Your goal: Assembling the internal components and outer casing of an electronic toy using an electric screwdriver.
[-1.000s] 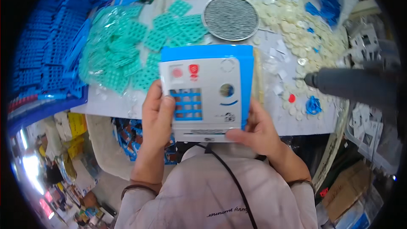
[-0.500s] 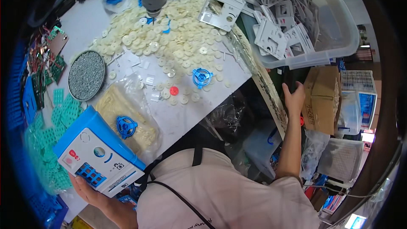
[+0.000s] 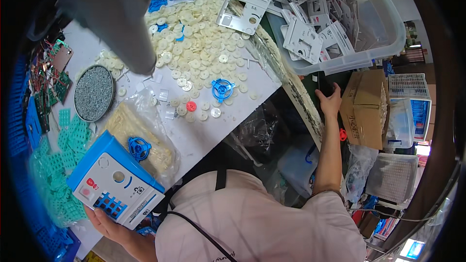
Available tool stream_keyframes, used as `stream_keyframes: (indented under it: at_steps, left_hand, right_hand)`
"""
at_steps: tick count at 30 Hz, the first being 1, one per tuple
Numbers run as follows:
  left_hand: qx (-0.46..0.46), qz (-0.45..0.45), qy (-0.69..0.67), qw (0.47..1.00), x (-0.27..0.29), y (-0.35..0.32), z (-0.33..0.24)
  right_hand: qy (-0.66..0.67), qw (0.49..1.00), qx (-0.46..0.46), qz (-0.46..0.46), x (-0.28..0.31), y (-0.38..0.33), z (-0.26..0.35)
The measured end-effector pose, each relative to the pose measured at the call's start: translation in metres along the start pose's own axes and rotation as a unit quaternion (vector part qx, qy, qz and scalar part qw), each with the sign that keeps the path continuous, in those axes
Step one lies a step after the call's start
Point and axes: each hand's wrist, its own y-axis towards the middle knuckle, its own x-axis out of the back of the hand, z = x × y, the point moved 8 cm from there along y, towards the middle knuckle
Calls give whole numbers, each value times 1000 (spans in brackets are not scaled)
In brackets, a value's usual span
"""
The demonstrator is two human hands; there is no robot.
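Note:
My left hand (image 3: 109,225) grips the lower edge of a blue and white plastic toy casing (image 3: 121,179), with round and square openings in its white front. The casing is tilted beside a clear bag of pale parts (image 3: 160,150), on which a blue spoked ring (image 3: 139,148) lies. On the right, my right hand (image 3: 330,102) reaches out over a dark green surface between the table edge and a cardboard box (image 3: 361,111). Its thumb and fingers are spread, and I see nothing held in them. A grey electric screwdriver (image 3: 114,19) hangs over the table, blurred.
Pale plastic discs (image 3: 199,34) cover the back of the table, with a second blue ring (image 3: 223,90) nearby. A dish of screws (image 3: 94,92) sits left, near green keypad pieces (image 3: 73,136) and circuit boards (image 3: 58,80). A clear bin (image 3: 388,48) of white panels stands back right.
The hanging screwdriver has swung left and closer, looming larger. My right hand has moved slightly up and left, its fingers spreading. The view has shifted a little; my left hand still holds the casing.

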Motion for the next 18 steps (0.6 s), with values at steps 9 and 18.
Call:
stream_keyframes:
  at_steps: [9,18]
  left_hand:
    - [-12,3,12,1000,7,3,1]
    - [-22,-5,18,1000,20,3,3]
  right_hand:
    - [-17,1000,-10,1,0,-3,-3]
    - [19,999,-20,26,-6,2,-4]
